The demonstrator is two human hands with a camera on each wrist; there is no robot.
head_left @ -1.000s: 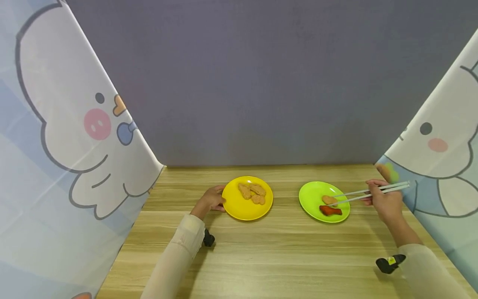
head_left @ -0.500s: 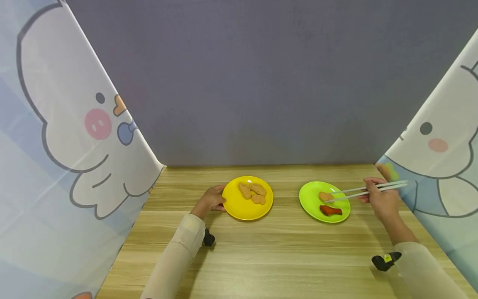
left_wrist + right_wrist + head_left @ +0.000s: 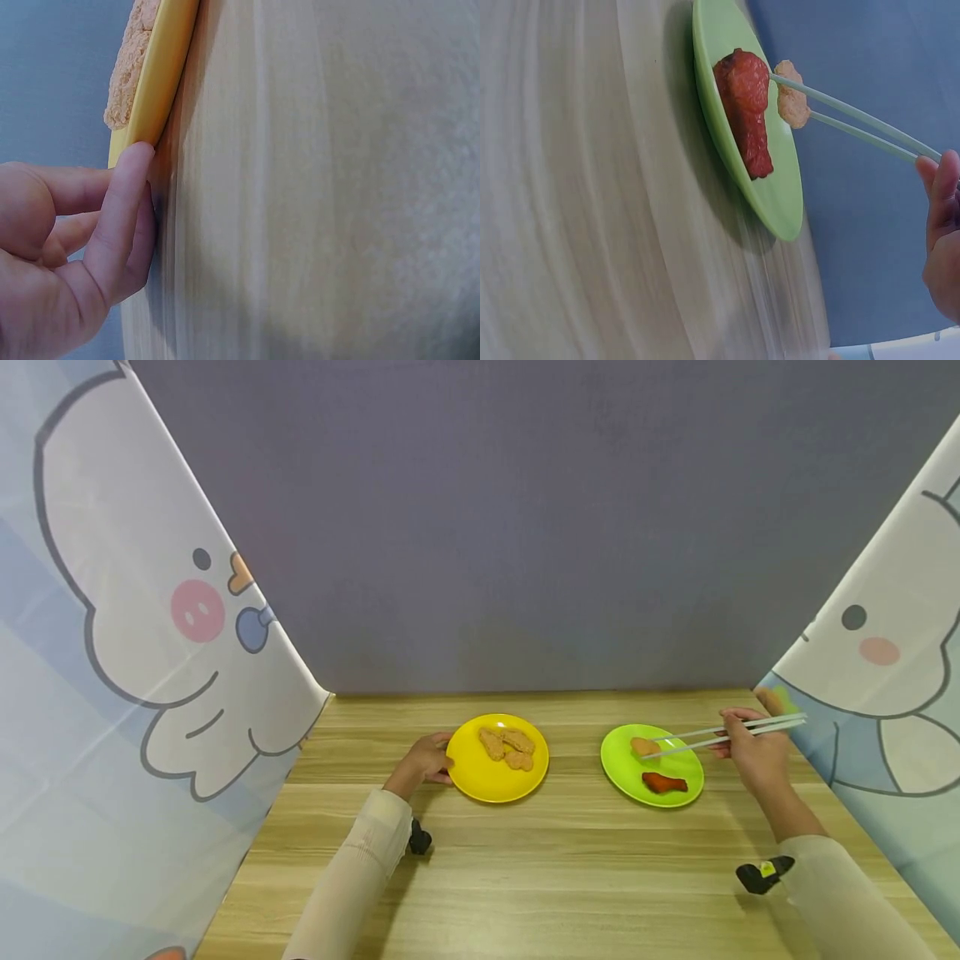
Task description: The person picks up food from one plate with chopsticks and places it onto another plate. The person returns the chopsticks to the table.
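Observation:
My left hand (image 3: 429,758) grips the near-left rim of a yellow plate (image 3: 472,781); in the left wrist view its fingers (image 3: 124,202) meet the plate's edge. Several breaded chicken pieces (image 3: 517,740) lie on that plate. My right hand (image 3: 756,750) holds a pair of white chopsticks (image 3: 738,731). Their tips are on either side of a chicken nugget (image 3: 791,95) over the lime-green plate (image 3: 622,771). Whether the nugget is lifted off the plate, I cannot tell. A red drumstick (image 3: 664,782) lies on the same plate, nearer to me.
Both plates stand on a wood-grain table (image 3: 555,868), with a gap between them. A grey panel (image 3: 525,527) rises along the table's back edge. Cartoon-printed sheets hang at the left (image 3: 150,652) and right. Small black devices are worn at both wrists.
My right hand and the chopsticks have moved left and slightly away from me. The nugget has shifted the same way, away from the drumstick. My left hand and the yellow plate stay put.

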